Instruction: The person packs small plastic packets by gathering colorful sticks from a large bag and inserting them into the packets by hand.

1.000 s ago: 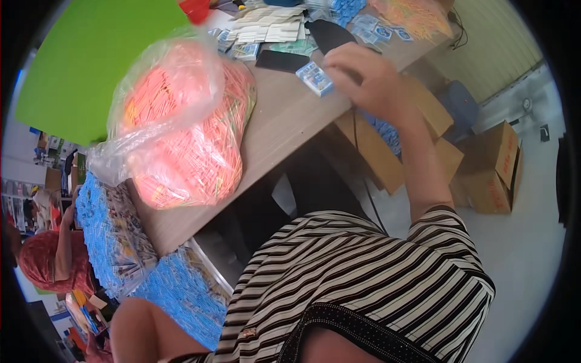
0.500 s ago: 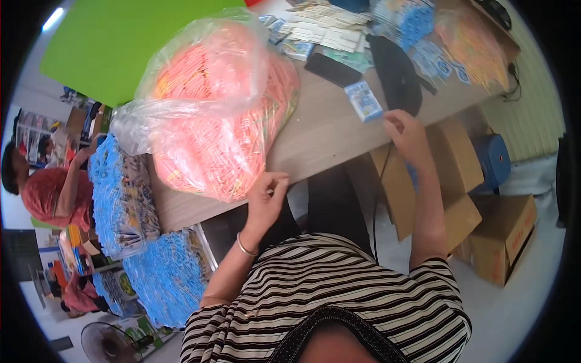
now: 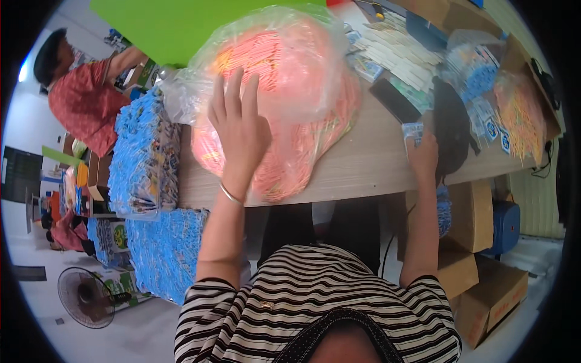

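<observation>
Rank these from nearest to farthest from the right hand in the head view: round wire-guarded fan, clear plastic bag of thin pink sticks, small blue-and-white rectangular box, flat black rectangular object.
From the right hand:
1. Small blue-and-white rectangular box: touching the hand.
2. Flat black rectangular object: just beyond the box.
3. Clear plastic bag of thin pink sticks: to the left.
4. Round wire-guarded fan: far lower left.

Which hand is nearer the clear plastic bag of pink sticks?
Left hand: it is over the bag; the right hand is farther right, at a small box.
</observation>
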Motion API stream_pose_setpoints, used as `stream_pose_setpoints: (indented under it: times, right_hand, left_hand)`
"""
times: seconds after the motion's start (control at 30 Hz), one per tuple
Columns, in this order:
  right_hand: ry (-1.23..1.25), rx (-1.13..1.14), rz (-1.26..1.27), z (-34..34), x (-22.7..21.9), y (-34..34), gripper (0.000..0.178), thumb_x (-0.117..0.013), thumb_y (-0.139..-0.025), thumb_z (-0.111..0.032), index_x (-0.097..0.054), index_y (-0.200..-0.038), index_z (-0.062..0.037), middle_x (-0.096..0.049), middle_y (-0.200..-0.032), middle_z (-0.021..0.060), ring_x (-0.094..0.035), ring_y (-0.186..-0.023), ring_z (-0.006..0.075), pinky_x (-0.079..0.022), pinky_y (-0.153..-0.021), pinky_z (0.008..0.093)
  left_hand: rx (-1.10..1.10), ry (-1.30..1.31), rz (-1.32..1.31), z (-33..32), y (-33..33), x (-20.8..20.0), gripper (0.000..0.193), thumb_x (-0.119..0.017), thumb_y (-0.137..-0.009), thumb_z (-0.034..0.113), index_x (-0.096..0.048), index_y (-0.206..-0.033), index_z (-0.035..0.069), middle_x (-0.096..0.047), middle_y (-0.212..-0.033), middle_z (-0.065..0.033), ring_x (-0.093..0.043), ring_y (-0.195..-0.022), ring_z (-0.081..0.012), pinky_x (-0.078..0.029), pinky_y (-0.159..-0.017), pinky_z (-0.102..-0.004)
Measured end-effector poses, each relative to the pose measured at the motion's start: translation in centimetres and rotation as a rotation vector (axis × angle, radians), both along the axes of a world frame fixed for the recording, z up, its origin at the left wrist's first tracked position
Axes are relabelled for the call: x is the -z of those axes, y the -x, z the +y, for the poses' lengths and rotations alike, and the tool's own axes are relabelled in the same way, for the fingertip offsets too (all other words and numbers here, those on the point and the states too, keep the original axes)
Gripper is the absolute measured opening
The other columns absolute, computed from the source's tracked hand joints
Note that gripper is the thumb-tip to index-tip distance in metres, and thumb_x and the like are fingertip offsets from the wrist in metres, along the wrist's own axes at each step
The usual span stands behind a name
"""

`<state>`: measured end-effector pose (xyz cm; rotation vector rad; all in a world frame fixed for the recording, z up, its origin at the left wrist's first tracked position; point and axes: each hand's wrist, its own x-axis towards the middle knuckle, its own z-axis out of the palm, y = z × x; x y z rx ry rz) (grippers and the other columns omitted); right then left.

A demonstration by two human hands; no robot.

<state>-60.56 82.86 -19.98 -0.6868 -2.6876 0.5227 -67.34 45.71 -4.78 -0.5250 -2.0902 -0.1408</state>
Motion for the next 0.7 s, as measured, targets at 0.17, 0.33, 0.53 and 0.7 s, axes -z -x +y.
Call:
stream_pose_setpoints:
  times: [0.17,0.33,0.53,0.7]
  right_hand:
    - [0.021,-0.458,0.504,-8.0,-7.5,1.9,0.046,-0.061,-0.088,-0.009,-0.054,-0.133,-0.0020,-0.057,-0.132,0.0209,-0.052,-0.125,0.0384,-0.040,-0.106,0.0453]
    - [0.131,-1.070,0.654,-19.9,-14.0,4.5,0.036,-0.066,-0.086,-0.015,-0.063,-0.121,-0.0071,-0.064,-0.119,0.0157,-0.057,-0.119,0.0333,-0.036,-0.111,0.0456]
    - [-0.274,-1.196,-0.189,-24.2,-11.2,4.7,0.020,-0.069,-0.082,-0.020,-0.067,-0.099,-0.0103,-0.069,-0.092,0.0119,-0.066,-0.092,0.0272,-0.043,-0.094,0.0460]
    - [-0.260,-1.064,-0.161,-22.5,-8.8,2.1,0.018,-0.070,-0.081,-0.020,-0.067,-0.096,-0.0110,-0.069,-0.098,0.0118,-0.066,-0.092,0.0276,-0.044,-0.086,0.0430]
  left_hand:
    - [-0.035,0.440,-0.185,-6.0,1.7,-1.1,0.017,-0.059,-0.081,0.005,-0.060,-0.098,0.005,-0.066,-0.108,-0.0164,-0.061,-0.103,-0.0354,-0.033,-0.108,-0.0555]
    - [0.280,0.147,-0.536,-7.0,-5.6,0.7,0.012,-0.063,-0.083,0.013,-0.056,-0.091,0.008,-0.054,-0.066,-0.0101,-0.059,-0.067,-0.0310,-0.045,-0.097,-0.0515]
    - [-0.260,-0.127,-1.070,-7.6,-14.0,4.0,0.019,-0.070,-0.086,0.021,-0.061,-0.096,0.007,-0.067,-0.080,-0.0097,-0.066,-0.078,-0.0287,-0.048,-0.084,-0.0405]
    - [-0.263,-0.341,-1.377,-7.1,-13.6,3.0,0.031,-0.069,-0.088,0.027,-0.062,-0.110,0.007,-0.069,-0.101,-0.0141,-0.065,-0.095,-0.0320,-0.046,-0.089,-0.0432]
